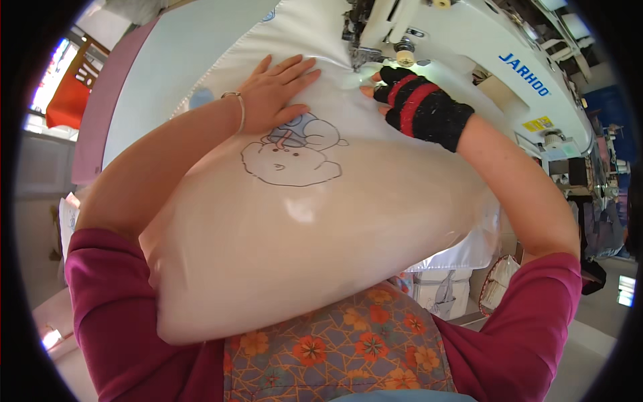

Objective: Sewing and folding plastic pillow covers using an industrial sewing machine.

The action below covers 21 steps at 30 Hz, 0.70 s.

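A large glossy white plastic sheet (375, 214) with a printed cartoon bear (291, 161) spreads under both hands and sags toward my lap. My left hand (278, 90), with a bracelet at the wrist, lies flat on it with the fingers apart, just above the bear print. My right hand (422, 104) wears a black fingerless glove with red stripes. Its fingers rest on the sheet, stretched toward the needle area, close to the presser foot (364, 59) of the sewing machine (469, 47). The sheet passes beneath that foot, where a small light shines.
A pale table top (144, 74) with a pink edge (110, 100) extends on the left. The machine's arm fills the upper right. Below the sheet, near my right elbow, sits a basket (499, 281) beside white printed packs (442, 291). My flowered apron (341, 348) meets the sheet's near edge.
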{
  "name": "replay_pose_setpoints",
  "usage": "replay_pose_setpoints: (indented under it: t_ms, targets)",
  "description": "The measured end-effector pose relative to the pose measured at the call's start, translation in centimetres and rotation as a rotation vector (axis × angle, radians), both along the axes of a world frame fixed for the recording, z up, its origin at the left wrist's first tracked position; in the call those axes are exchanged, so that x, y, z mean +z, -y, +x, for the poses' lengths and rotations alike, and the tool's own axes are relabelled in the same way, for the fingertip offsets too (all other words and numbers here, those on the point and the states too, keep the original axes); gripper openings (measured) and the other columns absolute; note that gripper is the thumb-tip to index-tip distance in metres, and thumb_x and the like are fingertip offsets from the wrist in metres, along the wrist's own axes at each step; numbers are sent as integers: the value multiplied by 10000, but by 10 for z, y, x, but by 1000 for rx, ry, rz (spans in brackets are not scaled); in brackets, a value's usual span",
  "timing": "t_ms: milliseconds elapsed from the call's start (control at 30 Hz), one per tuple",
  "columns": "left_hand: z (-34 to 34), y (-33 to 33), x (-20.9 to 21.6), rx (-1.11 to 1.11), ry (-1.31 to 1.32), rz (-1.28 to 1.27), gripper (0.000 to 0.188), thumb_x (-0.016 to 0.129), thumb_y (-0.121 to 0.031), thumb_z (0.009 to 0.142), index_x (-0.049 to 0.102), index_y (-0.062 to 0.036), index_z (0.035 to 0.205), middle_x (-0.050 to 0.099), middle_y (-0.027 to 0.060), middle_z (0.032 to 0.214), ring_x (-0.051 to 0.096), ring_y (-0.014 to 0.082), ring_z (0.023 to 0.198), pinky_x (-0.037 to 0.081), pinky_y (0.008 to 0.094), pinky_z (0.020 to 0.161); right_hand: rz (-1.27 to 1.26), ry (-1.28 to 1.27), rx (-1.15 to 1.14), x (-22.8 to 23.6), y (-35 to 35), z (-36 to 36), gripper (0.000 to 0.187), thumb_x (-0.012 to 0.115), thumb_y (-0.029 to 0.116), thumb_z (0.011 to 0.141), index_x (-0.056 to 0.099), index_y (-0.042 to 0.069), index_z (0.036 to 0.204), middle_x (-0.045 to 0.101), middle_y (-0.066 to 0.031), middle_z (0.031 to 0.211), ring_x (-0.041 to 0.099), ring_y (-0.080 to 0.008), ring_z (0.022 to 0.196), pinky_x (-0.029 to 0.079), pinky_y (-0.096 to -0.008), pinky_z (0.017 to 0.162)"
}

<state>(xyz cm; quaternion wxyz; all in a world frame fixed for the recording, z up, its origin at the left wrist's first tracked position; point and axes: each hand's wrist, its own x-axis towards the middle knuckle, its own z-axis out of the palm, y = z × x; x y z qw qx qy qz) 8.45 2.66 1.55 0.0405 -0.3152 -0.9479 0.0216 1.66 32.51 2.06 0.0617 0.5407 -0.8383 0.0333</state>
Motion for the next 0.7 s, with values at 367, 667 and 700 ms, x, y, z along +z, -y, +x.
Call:
replay_pose_setpoints:
  t_ms: [367,667,700]
  targets:
    - [115,86,53,458,86,337,552,558,-145,858,390,5,1363,332,198,1446,287,336,1356,239,389,1108,-28,-37,-81,3,3,11,358,556,259,782,567,142,1120,536,-168,1114,573,-336,982,478,-446,802]
    - [318,43,39,1202,115,2279,508,474,-282,933,426,35,1326,482,160,1322,472,255,1200,384,346,1003,33,3,-47,3,6,10,397,591,201,773,597,122,1162,555,-185,1144,561,-347,993,481,-423,826]
    - [312,48,41,1127,297,2284,447,484,-263,928,483,40,1257,547,150,1214,532,234,1094,427,332,935,102,-56,-54,5,5,9,398,603,174,760,606,130,1156,561,-179,1138,569,-349,979,489,-404,817]
